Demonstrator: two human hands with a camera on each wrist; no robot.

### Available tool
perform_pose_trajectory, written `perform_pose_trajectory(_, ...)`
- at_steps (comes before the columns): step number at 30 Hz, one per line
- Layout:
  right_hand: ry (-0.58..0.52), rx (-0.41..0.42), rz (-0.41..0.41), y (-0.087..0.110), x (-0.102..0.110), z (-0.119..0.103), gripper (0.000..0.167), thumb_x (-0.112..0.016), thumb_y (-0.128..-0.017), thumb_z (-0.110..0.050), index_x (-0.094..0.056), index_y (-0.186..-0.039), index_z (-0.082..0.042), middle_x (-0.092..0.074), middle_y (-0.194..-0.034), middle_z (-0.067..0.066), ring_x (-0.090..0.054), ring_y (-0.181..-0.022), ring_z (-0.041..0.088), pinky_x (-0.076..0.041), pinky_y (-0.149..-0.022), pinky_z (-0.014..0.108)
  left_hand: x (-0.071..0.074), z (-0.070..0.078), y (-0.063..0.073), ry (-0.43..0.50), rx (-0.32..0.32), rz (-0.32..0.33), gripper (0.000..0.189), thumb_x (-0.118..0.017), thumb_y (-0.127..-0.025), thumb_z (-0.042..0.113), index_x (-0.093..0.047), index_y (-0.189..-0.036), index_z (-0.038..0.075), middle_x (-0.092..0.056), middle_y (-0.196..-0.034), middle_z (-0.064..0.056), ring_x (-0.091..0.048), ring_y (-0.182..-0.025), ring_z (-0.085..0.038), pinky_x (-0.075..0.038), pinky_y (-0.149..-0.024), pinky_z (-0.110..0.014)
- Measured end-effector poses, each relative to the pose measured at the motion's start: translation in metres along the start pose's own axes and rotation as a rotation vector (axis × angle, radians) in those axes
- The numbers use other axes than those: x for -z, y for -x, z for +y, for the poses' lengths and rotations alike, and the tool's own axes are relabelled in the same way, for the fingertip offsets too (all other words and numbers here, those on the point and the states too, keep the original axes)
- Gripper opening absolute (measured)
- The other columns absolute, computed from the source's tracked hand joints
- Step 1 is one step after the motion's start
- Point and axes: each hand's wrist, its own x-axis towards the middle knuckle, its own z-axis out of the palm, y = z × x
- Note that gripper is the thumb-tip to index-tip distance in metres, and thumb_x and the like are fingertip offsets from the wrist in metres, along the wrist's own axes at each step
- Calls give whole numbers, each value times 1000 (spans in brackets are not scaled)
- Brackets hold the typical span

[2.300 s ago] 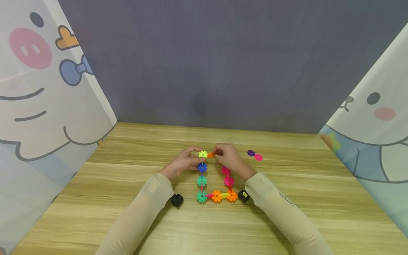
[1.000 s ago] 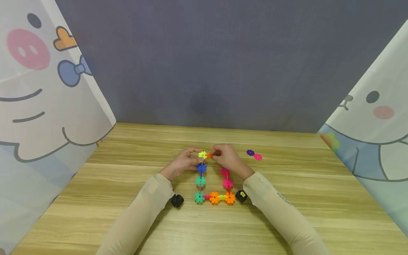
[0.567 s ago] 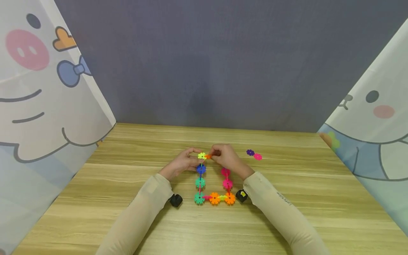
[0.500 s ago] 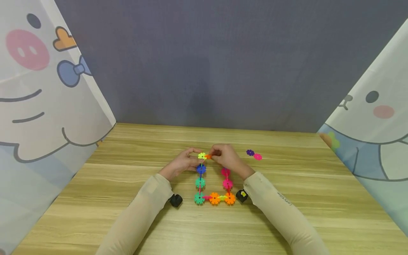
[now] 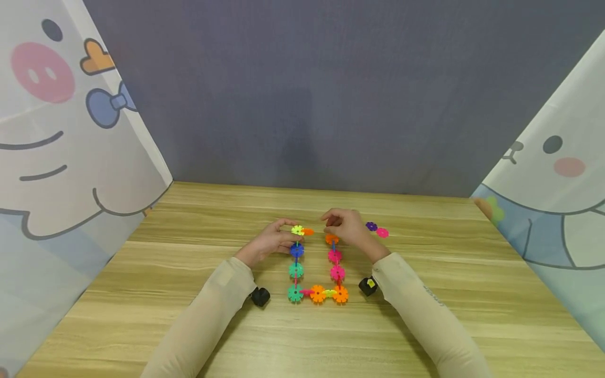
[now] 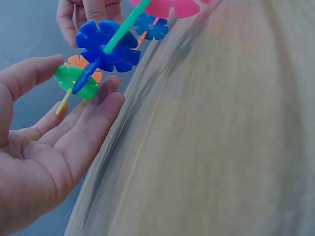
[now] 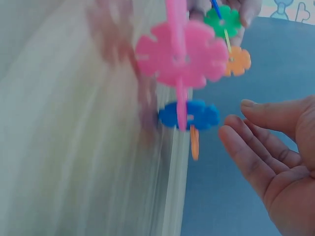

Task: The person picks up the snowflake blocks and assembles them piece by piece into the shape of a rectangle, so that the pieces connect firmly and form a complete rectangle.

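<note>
Notched plastic snowflake discs form a three-sided chain, with a gap on its far side. At the far left corner, my left hand (image 5: 270, 242) holds a yellow-green disc (image 5: 298, 230) between thumb and fingers; it looks green (image 6: 74, 81) in the left wrist view. An orange disc (image 5: 308, 231) is slotted into it and points right. Below it on that side are a blue disc (image 5: 296, 250) and a teal disc (image 5: 296, 270). My right hand (image 5: 351, 228) holds nothing, its fingers apart from the orange disc (image 5: 332, 239) ending the right side, beyond a pink disc (image 7: 182, 54).
A joined purple disc (image 5: 371, 226) and pink disc (image 5: 383, 232) lie on the wooden table (image 5: 189, 294), beyond the right hand. A black wrist camera (image 5: 260, 297) hangs under each wrist. A dark grey panel (image 5: 302, 105) stands behind the table, with printed cloths at both sides.
My right hand has let go of the orange disc slotted into the yellow-green one and moved right, uncovering the orange disc at the right side's end. The left hand stays nearly in place.
</note>
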Motion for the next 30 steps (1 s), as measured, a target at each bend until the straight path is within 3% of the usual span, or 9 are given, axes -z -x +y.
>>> perform_pose_trajectory(8,-22,-59,41,4,18,14,25,-72,-87,1,-69,-112,4,-68,-88,10,-66,-77,23,-57,-67,35,1,0,0,-4,13,-17,60,-62,-97,14,-37,-151,8,-64,-128,-20,-68,-87,-20,-57,-76,-35)
perform_pose_trajectory(13,-8,-79,71,7,28,27,25,-72,-88,1,-69,-112,5,-68,-88,12,-67,-77,24,-58,-66,35,1,0,2,-14,6,-53,58,-55,-100,12,-34,-154,9,-61,-133,-20,-48,-63,-12,-54,-67,-30)
perform_pose_trajectory(16,-14,-105,84,9,35,33,25,-72,-88,2,-68,-112,6,-67,-88,14,-67,-76,25,-59,-66,36,1,1,3,-16,9,-61,58,-52,-100,11,-34,-155,10,-60,-135,-19,-41,-60,-12,-53,-65,-29)
perform_pose_trajectory(19,-10,-119,111,9,42,41,26,-72,-87,3,-68,-112,7,-67,-87,15,-67,-72,25,-59,-64,36,1,1,3,-20,5,-66,58,-51,-100,9,-34,-155,8,-58,-136,-20,-49,-65,-12,-52,-67,-28)
perform_pose_trajectory(23,16,-140,139,10,50,51,26,-72,-86,3,-68,-111,8,-68,-86,16,-67,-69,23,-58,-62,37,0,2,3,-7,-8,-80,58,-49,-100,8,-30,-155,4,-56,-138,-23,-67,-94,-20,-53,-78,-29)
perform_pose_trajectory(26,42,-161,147,11,56,56,26,-73,-85,2,-68,-110,8,-69,-86,16,-67,-68,21,-57,-62,35,-1,3,2,8,-6,-76,58,-49,-100,7,-30,-155,4,-57,-136,-23,-64,-114,-28,-53,-86,-31)
perform_pose_trajectory(30,77,-187,150,12,62,62,26,-75,-83,1,-69,-108,8,-70,-85,16,-67,-67,19,-55,-61,29,-2,3,2,2,-3,-57,57,-50,-100,7,-32,-154,5,-60,-133,-21,-60,-120,-32,-51,-88,-33)
